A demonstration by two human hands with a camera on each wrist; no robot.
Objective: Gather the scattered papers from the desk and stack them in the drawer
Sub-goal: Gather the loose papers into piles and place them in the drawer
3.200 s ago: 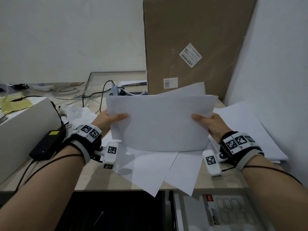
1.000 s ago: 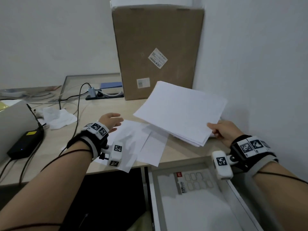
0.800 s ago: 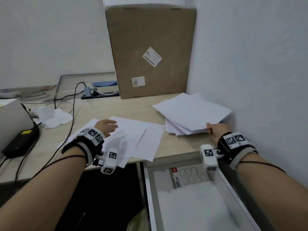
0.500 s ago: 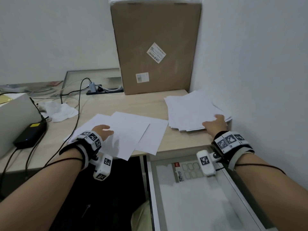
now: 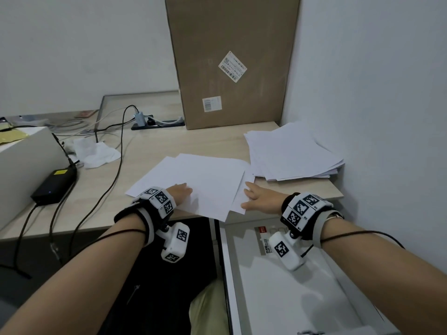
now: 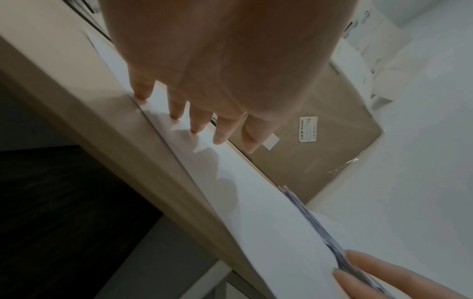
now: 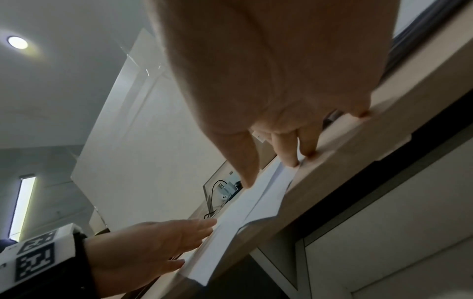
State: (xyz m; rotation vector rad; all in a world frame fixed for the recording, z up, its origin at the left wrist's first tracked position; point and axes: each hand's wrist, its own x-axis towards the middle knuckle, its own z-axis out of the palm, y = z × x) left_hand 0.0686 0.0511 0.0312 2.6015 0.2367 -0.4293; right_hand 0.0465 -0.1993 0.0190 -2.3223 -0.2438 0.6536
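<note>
My left hand [image 5: 180, 192] and right hand [image 5: 257, 199] lie flat, fingers spread, on the loose sheets [image 5: 205, 182] beside the drawer [image 5: 290, 286]; thin, slippery, floppy, so best pinched at opposite edges.

Your left grip [image 5: 180, 193] and right grip [image 5: 260, 201] rest on the loose papers [image 5: 200, 182] at the front edge of the surface [image 5: 154, 146]. The paper stack [image 5: 292, 153] lies to their right, by the wall. The box [image 5: 232, 59] stands behind. The open drawer [image 5: 290, 293] sits below, in front.
</note>
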